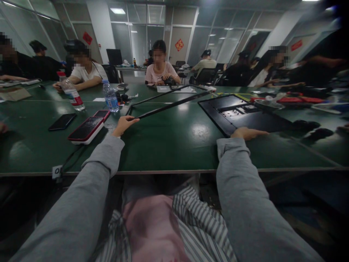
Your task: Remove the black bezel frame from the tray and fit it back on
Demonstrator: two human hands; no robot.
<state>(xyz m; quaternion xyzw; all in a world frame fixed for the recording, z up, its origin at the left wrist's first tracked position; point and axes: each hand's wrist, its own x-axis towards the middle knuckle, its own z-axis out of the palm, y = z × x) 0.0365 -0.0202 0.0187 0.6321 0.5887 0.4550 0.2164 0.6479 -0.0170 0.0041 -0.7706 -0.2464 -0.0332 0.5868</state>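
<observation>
A thin black rectangular frame (pixel 169 106) is tilted over the green table (pixel 169 145). At its near left corner my left hand (pixel 124 124) pinches it between thumb and fingers. To the right lies a flat black panel (pixel 245 116) with a cut-out showing metallic parts. My right hand (pixel 247 133) is at the panel's near edge, its fingers stretched to the right over that edge; whether it grips the panel is hidden.
Left of my left hand are a red-edged phone on a white block (pixel 88 127), a dark phone (pixel 62 122) and two bottles (pixel 110 96). Red items (pixel 289 100) and a clear dish lie at the right. People sit across the table.
</observation>
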